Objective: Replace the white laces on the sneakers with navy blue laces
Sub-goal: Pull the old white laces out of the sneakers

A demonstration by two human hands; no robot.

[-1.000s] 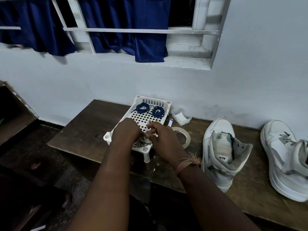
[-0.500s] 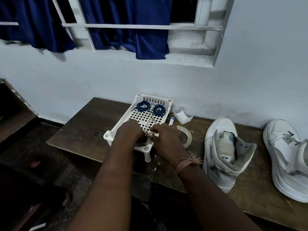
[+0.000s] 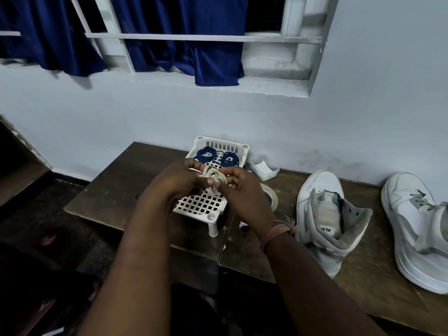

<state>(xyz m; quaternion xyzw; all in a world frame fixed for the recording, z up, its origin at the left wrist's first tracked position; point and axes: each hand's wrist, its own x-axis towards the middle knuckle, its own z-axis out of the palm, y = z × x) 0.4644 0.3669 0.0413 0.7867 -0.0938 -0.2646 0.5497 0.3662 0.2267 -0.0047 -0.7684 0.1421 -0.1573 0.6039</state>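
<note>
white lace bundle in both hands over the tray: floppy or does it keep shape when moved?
Probably floppy: the white lace bundle is coiled cord that both the left hand and right hand pinch to keep together. It likely uncoils if released, since a loose end sticks out at left. Probably light, as fingertips alone hold it above the tray.

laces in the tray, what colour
Navy blue, two coiled laces at the tray's far end, head view.

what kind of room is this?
Probably a room in a home, not a workshop: a barred window with a navy curtain, painted wall, a worn wooden bench holding two white sneakers.
</note>
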